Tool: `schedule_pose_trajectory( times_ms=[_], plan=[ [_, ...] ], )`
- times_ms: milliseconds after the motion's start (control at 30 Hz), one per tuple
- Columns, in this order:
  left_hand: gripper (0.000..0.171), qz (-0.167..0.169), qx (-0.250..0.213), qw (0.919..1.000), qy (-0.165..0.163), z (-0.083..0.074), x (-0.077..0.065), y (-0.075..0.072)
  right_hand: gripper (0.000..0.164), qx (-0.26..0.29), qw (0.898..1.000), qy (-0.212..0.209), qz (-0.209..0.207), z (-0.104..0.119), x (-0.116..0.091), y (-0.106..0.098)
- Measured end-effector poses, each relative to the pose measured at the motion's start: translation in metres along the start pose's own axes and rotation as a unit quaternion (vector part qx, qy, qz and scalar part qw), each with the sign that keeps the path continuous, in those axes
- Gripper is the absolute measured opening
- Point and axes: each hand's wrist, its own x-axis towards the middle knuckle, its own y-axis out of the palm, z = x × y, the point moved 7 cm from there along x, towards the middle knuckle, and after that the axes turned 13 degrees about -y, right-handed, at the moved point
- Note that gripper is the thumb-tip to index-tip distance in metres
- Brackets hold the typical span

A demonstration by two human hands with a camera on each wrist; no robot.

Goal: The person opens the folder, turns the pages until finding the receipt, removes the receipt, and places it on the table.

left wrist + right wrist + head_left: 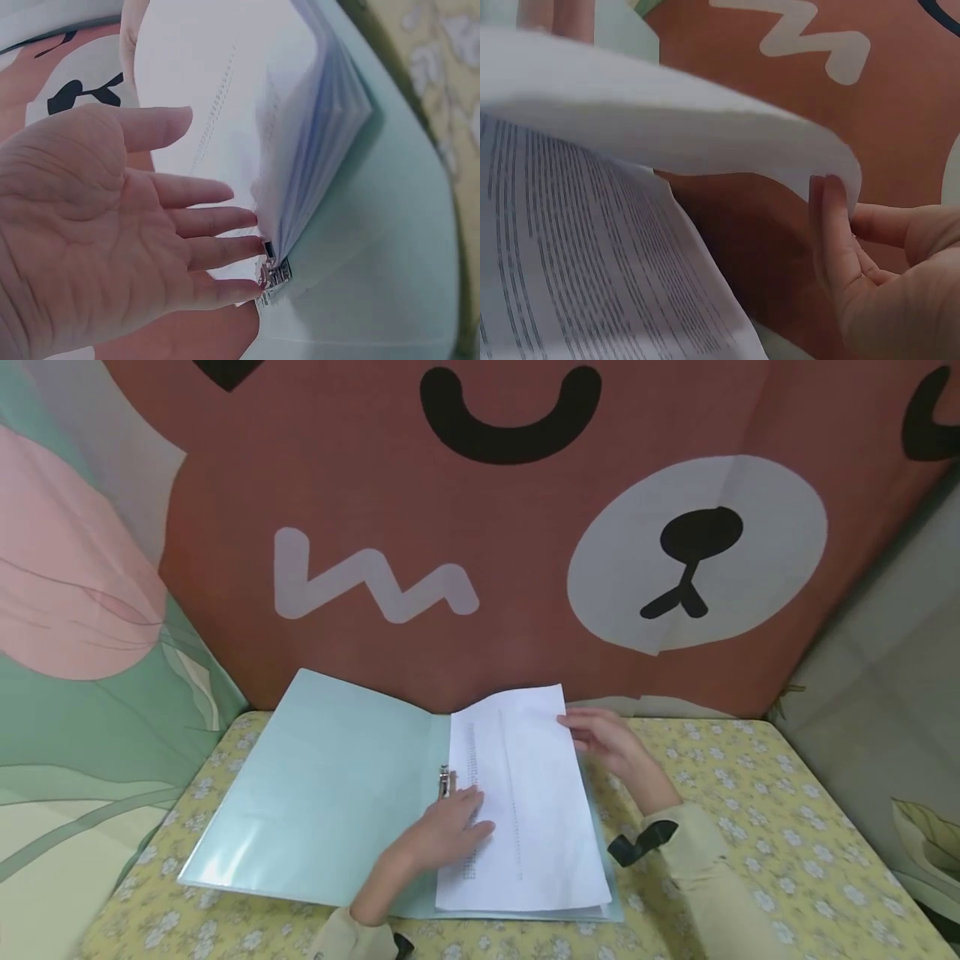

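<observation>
A pale green folder (337, 793) lies spread on the table, with a stack of white paper on its right side. A metal clip (446, 782) sits at the spine. My left hand (446, 833) rests on the paper's left edge by the clip, fingers extended; in the left wrist view its fingertips are close to the metal clip (274, 274). At the upper right corner, my right hand (611, 745) pinches a white sheet (547, 802) between thumb and fingers. The right wrist view shows this sheet (720, 139) raised and bowed above a printed page (600, 247).
A yellow floral cloth (787, 852) covers the table. Behind it hangs a backdrop (375, 652) with a brown bear face, right up against the table's far edge. Black straps (642, 843) show at the sleeve cuffs.
</observation>
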Motion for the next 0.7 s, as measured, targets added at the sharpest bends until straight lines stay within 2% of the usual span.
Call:
schedule_pose_trajectory(
  times_ms=[133, 233, 333, 433, 533, 633, 700],
  plan=[
    [0.062, 0.005, -0.061, 0.9981, -0.007, 0.002, -0.001, -0.002, 0.049, 0.082, 0.996, 0.017, 0.016, 0.002, 0.000, 0.012],
    [0.062, -0.005, -0.104, 0.9945, -0.004, 0.002, -0.003, -0.006, 0.051, 0.146, 0.988, 0.032, 0.035, 0.007, -0.001, 0.025],
    [0.063, -0.020, -0.154, 0.9879, -0.004, 0.002, -0.005, -0.011, 0.049, 0.202, 0.977, 0.049, 0.048, 0.013, -0.003, 0.039],
    [0.063, -0.025, -0.208, 0.9778, 0.000, 0.001, -0.008, -0.018, 0.043, 0.244, 0.966, 0.064, 0.060, 0.020, -0.005, 0.052],
    [0.061, -0.010, -0.280, 0.9600, 0.007, -0.002, -0.009, -0.024, 0.045, 0.271, 0.958, 0.073, 0.060, 0.026, -0.006, 0.062],
    [0.060, 0.005, -0.351, 0.9365, 0.003, -0.004, -0.008, -0.033, 0.051, 0.285, 0.954, 0.080, 0.048, 0.031, -0.006, 0.072],
    [0.060, 0.006, -0.380, 0.9248, -0.002, -0.004, -0.008, -0.039, 0.053, 0.284, 0.954, 0.078, 0.046, 0.036, -0.006, 0.079]
  ],
)
